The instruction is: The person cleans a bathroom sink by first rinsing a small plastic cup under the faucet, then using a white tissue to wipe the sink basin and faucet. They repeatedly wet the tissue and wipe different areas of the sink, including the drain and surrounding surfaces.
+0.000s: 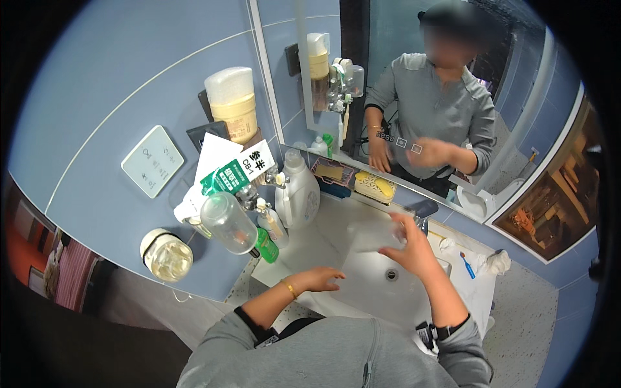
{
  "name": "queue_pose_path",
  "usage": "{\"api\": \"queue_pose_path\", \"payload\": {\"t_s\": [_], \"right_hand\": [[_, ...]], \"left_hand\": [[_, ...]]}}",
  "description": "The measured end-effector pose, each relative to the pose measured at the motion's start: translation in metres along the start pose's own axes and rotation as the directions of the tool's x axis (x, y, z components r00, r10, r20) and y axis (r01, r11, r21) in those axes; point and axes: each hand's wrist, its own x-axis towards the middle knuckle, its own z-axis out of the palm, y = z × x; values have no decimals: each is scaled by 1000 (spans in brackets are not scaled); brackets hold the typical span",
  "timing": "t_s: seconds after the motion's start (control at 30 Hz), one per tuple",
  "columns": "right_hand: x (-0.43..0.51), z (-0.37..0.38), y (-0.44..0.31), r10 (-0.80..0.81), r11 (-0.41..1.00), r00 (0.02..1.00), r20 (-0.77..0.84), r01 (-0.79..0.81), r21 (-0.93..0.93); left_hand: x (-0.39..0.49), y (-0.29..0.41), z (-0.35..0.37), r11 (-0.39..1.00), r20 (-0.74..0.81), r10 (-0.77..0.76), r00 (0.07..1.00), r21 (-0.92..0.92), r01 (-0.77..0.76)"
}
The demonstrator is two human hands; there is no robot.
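My right hand [411,245] is raised over the basin's back part, its thumb and fingers around one end of a translucent, cup-like container [371,235]; motion blur hides the exact shape. Beneath it lies the white washbasin [378,296] with a dark round drain [391,275]. My left hand [321,280], a gold-coloured bracelet at its wrist, hovers at the basin's left edge with fingers slightly apart and nothing in them. The faucet [424,209] stands behind my right hand.
A white detergent bottle [298,194], a green bottle [267,246] and a wall-mounted upturned clear cup [229,223] crowd the left. Behind are a soap basket [373,186] and the mirror [388,43]. A blue toothbrush [467,266] and crumpled tissue [498,262] lie right.
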Motion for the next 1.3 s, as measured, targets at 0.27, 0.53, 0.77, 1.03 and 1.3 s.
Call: {"api": "queue_pose_path", "payload": {"t_s": [0.27,0.53,0.77,1.03,1.3], "right_hand": [[107,22,-143,-540,841,831,134,538,58],[144,45,-174,-592,774,803,64,545,322],[156,59,-189,-724,689,690,19,720,82],[158,83,-188,-724,680,684,90,730,-70],[110,74,-83,-636,767,748,-189,639,-54]], "left_hand": [[-123,48,-47,969,-241,-168,956,-219,115],[-199,82,-67,917,-511,-210,834,-399,-13],[-228,105,-68,965,-723,11,690,-174,-197],[-224,114,-80,956,-917,150,370,39,-292],[-196,57,-50,964,-567,-219,794,-250,87]]}}
